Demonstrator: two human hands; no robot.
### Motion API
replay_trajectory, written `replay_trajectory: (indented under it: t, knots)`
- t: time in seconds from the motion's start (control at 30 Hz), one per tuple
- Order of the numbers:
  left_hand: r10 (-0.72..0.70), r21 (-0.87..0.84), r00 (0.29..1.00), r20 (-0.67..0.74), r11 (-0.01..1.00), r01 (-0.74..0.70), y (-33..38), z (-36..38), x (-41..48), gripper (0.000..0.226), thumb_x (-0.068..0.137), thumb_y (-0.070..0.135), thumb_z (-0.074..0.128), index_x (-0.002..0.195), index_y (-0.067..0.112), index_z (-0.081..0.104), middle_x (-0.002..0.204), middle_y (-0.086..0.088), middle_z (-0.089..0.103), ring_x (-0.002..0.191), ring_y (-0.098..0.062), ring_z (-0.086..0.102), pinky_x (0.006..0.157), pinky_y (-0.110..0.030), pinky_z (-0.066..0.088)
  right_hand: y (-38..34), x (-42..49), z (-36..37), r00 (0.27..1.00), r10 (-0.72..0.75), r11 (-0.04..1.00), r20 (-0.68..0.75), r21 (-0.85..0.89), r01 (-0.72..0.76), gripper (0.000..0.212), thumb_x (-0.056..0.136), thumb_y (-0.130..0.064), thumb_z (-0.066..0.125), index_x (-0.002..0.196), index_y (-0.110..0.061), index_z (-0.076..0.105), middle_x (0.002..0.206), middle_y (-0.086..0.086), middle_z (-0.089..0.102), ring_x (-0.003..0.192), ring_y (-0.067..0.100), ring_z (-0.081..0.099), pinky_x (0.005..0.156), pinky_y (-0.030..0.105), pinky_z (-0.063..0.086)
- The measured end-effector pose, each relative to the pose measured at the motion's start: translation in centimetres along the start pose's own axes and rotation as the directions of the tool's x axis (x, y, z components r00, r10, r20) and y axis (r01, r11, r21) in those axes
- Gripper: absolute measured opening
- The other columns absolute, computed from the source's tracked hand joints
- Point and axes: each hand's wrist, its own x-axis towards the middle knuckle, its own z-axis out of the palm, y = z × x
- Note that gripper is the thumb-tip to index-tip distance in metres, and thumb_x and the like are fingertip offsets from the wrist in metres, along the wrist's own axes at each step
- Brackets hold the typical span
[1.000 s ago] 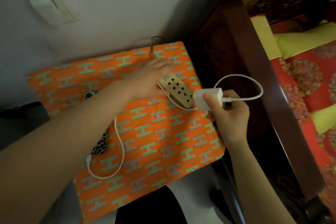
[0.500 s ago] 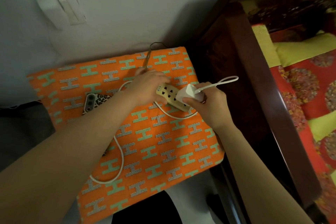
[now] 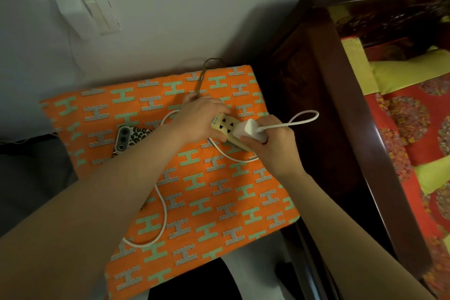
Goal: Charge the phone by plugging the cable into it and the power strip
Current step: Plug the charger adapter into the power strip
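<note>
A cream power strip (image 3: 225, 125) lies on the orange patterned cloth (image 3: 207, 190). My left hand (image 3: 198, 119) grips its far end and holds it down. My right hand (image 3: 274, 143) holds the white charger block (image 3: 247, 128) pressed against the strip's near end. The white cable (image 3: 302, 117) loops out from the charger to the right, then runs under the strip and across the cloth (image 3: 163, 214) toward the phone. The phone (image 3: 130, 136), in a leopard-print case with its cameras up, lies left of my left forearm, partly hidden by it.
A dark wooden bed frame (image 3: 345, 129) stands right of the cloth, with red and yellow bedding (image 3: 414, 129) beyond. A wall switch (image 3: 99, 13) sits on the grey wall. The strip's brown cord (image 3: 203, 75) runs up behind the cloth.
My right hand has carried the charger block left from beside the strip onto its near end. My left hand has stayed on the strip.
</note>
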Motion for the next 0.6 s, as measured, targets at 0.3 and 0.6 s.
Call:
replay_trajectory:
  t: [0.3, 0.6]
  knots:
    - [-0.035, 0.004, 0.999, 0.037, 0.999, 0.035, 0.5, -0.6, 0.0, 0.06, 0.066, 0.052, 0.073, 0.119, 0.03, 0.059, 0.118, 0.009, 0.062, 0.117, -0.017, 0.05, 0.108, -0.05, 0.021, -1.8, 2.2, -0.2, 0.99, 0.016, 0.985, 0.137, -0.17, 0.008, 0.02, 0.08, -0.022, 0.071, 0.08, -0.005, 0.061, 0.074, 0.01, 0.063, 0.063, 0.025, 0.061, 0.052, 0.038, 0.053]
    - [-0.026, 0.062, 0.999, 0.033, 0.998, 0.024, 1.6, -1.7, -1.8, 0.07, 0.073, 0.043, 0.071, 0.136, 0.029, 0.044, 0.139, 0.006, 0.049, 0.131, -0.019, 0.04, 0.113, -0.052, 0.02, -0.9, 1.5, 0.7, 0.987, 0.132, 0.991, 0.095, -0.047, -0.128, 0.034, 0.082, -0.03, 0.07, 0.064, -0.028, 0.041, 0.061, -0.012, 0.046, 0.052, 0.004, 0.045, 0.044, 0.016, 0.028]
